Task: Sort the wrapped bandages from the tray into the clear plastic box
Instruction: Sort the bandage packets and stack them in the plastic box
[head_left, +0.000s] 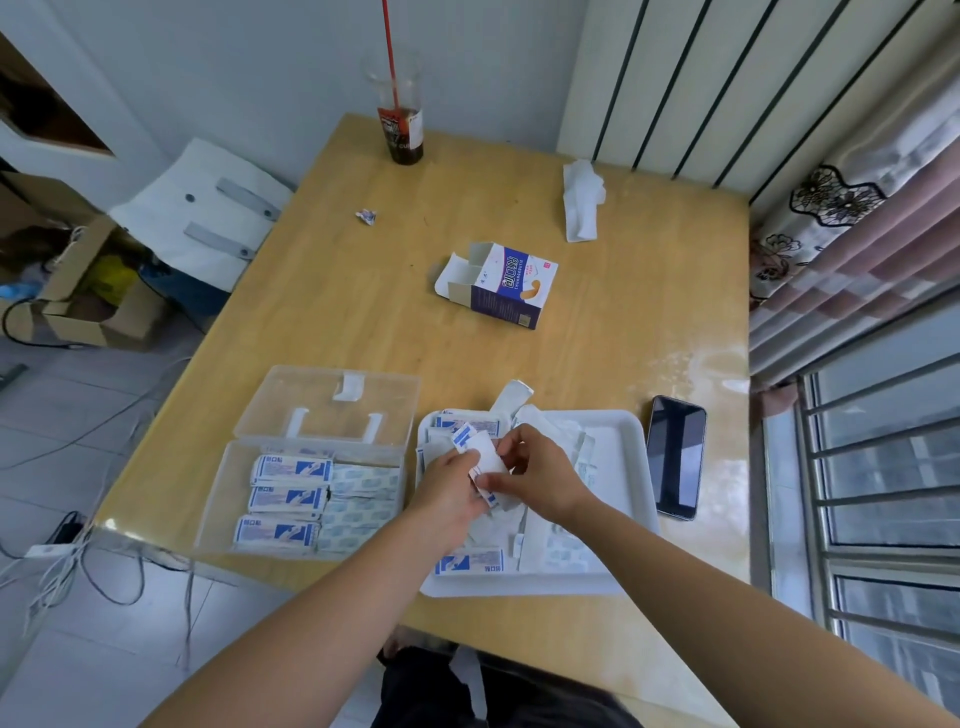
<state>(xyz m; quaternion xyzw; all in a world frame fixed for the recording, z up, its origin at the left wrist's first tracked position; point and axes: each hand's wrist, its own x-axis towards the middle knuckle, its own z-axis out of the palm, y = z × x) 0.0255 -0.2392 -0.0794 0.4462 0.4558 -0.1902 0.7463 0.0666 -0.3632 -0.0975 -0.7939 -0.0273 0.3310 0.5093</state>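
Observation:
A white tray (626, 441) near the table's front edge holds several wrapped bandages in white and blue paper. Over its left half, my left hand (449, 491) and my right hand (537, 475) meet, both pinching a small bunch of wrapped bandages (485, 454). Left of the tray stands the clear plastic box (221, 499), lid open and tilted back. Inside it lie three stacks of blue-printed bandages (291, 470) on the left and pale ones (363, 491) on the right.
A black phone (676, 457) lies right of the tray. An open bandage carton (501, 286) sits mid-table, a crumpled tissue (584, 208) and a drink cup with a red straw (400, 124) farther back. A small wrapper scrap (368, 216) lies left. Cables hang at the table's left corner.

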